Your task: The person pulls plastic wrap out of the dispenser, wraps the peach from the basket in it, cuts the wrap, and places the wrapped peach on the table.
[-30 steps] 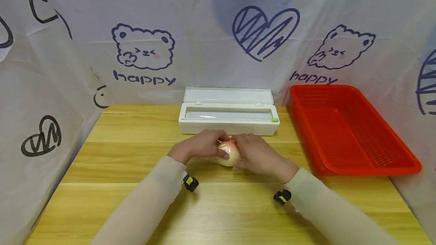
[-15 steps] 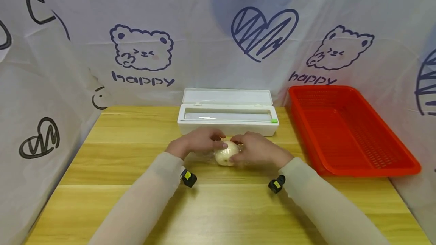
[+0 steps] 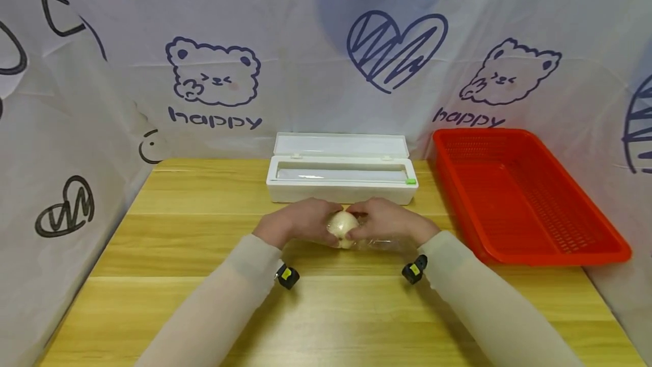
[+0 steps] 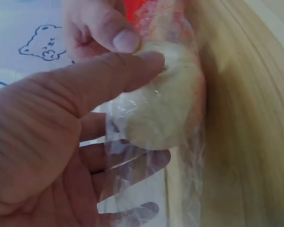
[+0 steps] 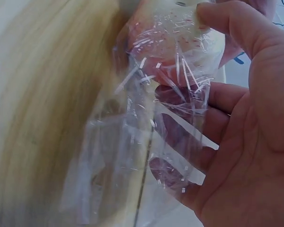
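Observation:
A pale yellow peach [image 3: 342, 225] with a pink blush is held between both hands over the middle of the table. Clear plastic wrap [image 5: 132, 137] covers it, and loose wrap trails off to either side. My left hand [image 3: 309, 221] grips the peach from the left, its thumb pressed near the small dark pit on the fruit in the left wrist view. From the right, my right hand [image 3: 383, 221] holds it with the thumb in front and the other fingers behind the film. Loose film hangs across the lower fingers in both wrist views.
Just behind the hands stands a white cling film box [image 3: 342, 192], lid up, with a roll inside and a green slider at its right end. A red plastic basket [image 3: 479, 231] is at the right. A printed cloth [image 3: 305, 72] backs the wooden table [image 3: 326, 321].
The peach has been turned, so its pink top no longer faces the head camera. Both hands have shifted their hold on it, and loose wrap now shows under the right hand.

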The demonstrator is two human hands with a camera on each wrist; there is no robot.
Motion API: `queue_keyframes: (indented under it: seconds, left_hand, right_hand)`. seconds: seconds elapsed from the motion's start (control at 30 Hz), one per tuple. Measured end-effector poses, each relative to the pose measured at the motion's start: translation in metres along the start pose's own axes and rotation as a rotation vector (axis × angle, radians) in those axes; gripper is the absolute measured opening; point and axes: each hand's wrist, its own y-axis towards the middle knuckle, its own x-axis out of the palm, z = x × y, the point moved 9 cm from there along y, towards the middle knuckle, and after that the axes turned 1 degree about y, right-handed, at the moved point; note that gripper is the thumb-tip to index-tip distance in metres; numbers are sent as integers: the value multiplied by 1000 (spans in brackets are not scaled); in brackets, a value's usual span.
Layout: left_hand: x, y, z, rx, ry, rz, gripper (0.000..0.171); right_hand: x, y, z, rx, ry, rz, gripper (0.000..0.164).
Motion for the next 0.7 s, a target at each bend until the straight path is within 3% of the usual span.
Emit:
queue_keyframes:
  seconds: [0.13, 0.27, 0.5, 0.6, 0.7]
  left_hand:
    - [1, 0, -4, -21, -9, 22, 59]
    - [4, -3, -7, -9, -36, 16, 51]
    - [-1, -14, -18, -34, -219, -4, 52]
    - [-3, -17, -26, -60, -290, 9, 61]
    - [3, -18, -31, -76, -361, -27, 76]
  right_hand:
    - [5, 0, 0, -1, 23, 7, 56]
    - [6, -1, -9, -44, -89, 55, 62]
    - [5, -6, -23, -101, -275, 150, 64]
    - [7, -10, -32, -158, -355, 184, 65]
    - [10, -16, -42, -231, -451, 216, 66]
